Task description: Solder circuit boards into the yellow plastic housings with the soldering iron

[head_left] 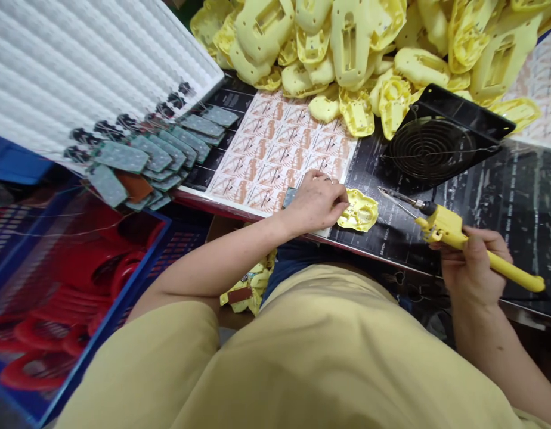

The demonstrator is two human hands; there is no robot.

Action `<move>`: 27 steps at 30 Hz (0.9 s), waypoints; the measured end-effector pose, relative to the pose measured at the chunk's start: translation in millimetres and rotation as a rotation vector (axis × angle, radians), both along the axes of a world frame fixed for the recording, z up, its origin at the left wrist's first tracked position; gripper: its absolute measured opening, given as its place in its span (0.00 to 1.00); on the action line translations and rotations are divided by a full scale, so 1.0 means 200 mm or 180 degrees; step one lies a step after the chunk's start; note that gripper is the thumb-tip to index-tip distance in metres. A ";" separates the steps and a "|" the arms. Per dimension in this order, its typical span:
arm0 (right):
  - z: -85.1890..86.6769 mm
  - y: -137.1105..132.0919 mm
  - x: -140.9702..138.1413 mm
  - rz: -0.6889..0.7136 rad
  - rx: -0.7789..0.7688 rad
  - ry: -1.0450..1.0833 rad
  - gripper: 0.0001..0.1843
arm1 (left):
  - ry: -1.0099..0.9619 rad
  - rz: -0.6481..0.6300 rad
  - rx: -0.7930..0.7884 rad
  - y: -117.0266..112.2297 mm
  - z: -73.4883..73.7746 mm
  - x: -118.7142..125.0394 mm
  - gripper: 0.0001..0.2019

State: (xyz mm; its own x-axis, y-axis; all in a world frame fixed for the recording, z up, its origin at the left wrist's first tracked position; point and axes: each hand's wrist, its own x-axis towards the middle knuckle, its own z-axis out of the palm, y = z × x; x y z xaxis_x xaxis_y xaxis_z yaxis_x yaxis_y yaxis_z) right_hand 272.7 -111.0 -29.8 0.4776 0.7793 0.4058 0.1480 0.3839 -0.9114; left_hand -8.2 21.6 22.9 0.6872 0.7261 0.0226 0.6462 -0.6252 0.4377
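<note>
My right hand (474, 262) is closed around the yellow handle of a soldering gun (449, 229). Its metal tip and a thin feed tube point left, raised above the bench. A small yellow plastic shell (362, 211) lies inner side up near the bench's front edge. At the shell's left edge is my left hand (318, 199), fingers pinched together; what they grip is too small to make out. Part of a grey-green circuit board (289, 197) shows from under this hand, most of it hidden.
A black fan (430, 146) stands behind the soldering gun. Yellow shells (351, 47) are heaped at the back. Wired circuit boards (123, 156) overlap at the left by a white ribbed foam sheet (101, 53). Below left, a blue crate (161, 232) holds red plastic parts (79, 304).
</note>
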 end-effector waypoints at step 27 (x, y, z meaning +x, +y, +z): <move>0.17 0.00 -0.05 0.0956 0.0680 -0.2251 0.13 | 0.0082 -0.0048 -0.0022 0.01 -0.01 0.01 0.11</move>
State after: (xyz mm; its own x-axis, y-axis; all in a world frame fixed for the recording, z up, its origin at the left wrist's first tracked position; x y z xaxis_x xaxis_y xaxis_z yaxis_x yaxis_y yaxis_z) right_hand 263.1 -110.9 4.2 -0.1670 0.7050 0.6893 0.5264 0.6549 -0.5423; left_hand -6.7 23.1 21.5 0.6984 0.7157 -0.0003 0.6478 -0.6319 0.4255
